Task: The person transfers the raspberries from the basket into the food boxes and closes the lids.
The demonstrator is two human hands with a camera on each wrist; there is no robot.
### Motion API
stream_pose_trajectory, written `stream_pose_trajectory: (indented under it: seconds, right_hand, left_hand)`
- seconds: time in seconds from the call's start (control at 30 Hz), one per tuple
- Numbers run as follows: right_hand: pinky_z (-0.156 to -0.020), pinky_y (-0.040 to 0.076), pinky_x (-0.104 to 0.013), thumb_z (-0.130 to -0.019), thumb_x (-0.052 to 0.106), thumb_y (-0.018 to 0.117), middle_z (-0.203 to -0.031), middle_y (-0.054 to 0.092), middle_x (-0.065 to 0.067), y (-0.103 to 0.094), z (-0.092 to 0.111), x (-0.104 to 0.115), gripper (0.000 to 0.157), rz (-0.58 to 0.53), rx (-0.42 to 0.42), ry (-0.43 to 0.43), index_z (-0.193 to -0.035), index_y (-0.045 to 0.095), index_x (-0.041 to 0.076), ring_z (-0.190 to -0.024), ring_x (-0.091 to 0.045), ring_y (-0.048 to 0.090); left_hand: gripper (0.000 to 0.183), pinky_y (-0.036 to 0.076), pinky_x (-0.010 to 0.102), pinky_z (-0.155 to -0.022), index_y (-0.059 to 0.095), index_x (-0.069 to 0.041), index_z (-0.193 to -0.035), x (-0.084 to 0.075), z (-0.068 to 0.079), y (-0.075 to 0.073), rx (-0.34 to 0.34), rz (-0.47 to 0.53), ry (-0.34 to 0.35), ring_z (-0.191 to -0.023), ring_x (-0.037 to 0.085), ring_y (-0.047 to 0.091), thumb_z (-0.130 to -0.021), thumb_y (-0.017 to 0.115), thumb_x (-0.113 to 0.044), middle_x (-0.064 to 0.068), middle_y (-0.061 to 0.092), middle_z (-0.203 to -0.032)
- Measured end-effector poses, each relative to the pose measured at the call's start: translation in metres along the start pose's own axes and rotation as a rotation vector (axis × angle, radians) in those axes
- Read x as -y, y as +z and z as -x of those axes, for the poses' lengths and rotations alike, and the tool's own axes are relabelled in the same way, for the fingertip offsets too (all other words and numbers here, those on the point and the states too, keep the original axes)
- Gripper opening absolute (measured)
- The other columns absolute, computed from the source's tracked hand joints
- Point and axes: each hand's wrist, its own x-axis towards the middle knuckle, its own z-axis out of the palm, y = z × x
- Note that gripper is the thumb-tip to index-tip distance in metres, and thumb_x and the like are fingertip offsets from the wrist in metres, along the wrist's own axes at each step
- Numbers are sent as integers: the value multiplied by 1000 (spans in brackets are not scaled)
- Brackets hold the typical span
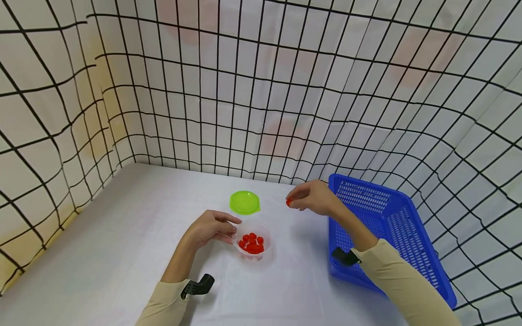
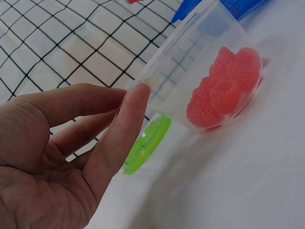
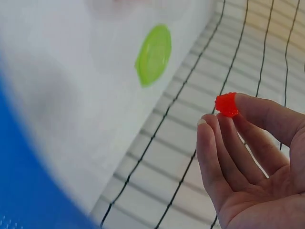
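My left hand [image 1: 208,228] pinches the rim of a clear plastic tub [image 2: 176,90] between thumb and fingers. Several red raspberries [image 2: 221,90] lie together at the tub's bottom. In the left wrist view the tub appears tilted, while its base meets the white cloth. Off to the right, my right hand [image 1: 314,198] is raised over the table near the blue basket. Its thumb and fingertips pinch a single raspberry [image 3: 226,105], seen clearly in the right wrist view. A bright green lid [image 1: 244,202] lies flat just beyond the tub.
A large blue perforated basket [image 1: 401,226] stands at the right, partly under my right forearm. Black wire mesh [image 1: 253,81] rises behind and along both sides of the white-covered table [image 1: 122,235]. Dark wrist mounts [image 1: 199,286] sit on both sleeves.
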Motion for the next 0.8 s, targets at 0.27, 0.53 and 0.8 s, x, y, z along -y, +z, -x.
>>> stream_pose_trajectory:
  seconds: [0.27, 0.53, 0.8]
  right_hand:
    - [-74, 63, -31, -90, 17, 76, -93, 77, 0, 38, -8, 19, 14, -8, 113, -10, -103, 79, 14, -82, -18, 71]
    - [-79, 63, -44, -89, 15, 75, -88, 77, 0, 69, -10, 25, 10, -33, 197, -7, -98, 78, 12, -85, -26, 72]
    - [-85, 62, -49, -88, 16, 76, -85, 76, 2, 83, -10, 19, 7, -52, 214, 10, -95, 77, 13, -85, -27, 74]
  left_hand:
    - [33, 65, 35, -72, 66, 12, -123, -2, 1, 2, -3, -7, -2, -74, 19, 72, -95, 63, -4, 21, 73, -100]
    - [33, 65, 34, -72, 67, 10, -123, -3, 1, 2, -14, -15, -13, -73, 18, 71, -95, 64, -7, 19, 73, -100]
    - [30, 65, 34, -72, 68, 9, -121, -4, 1, 2, -12, -11, -17, -74, 19, 70, -95, 64, -5, 14, 74, -96]
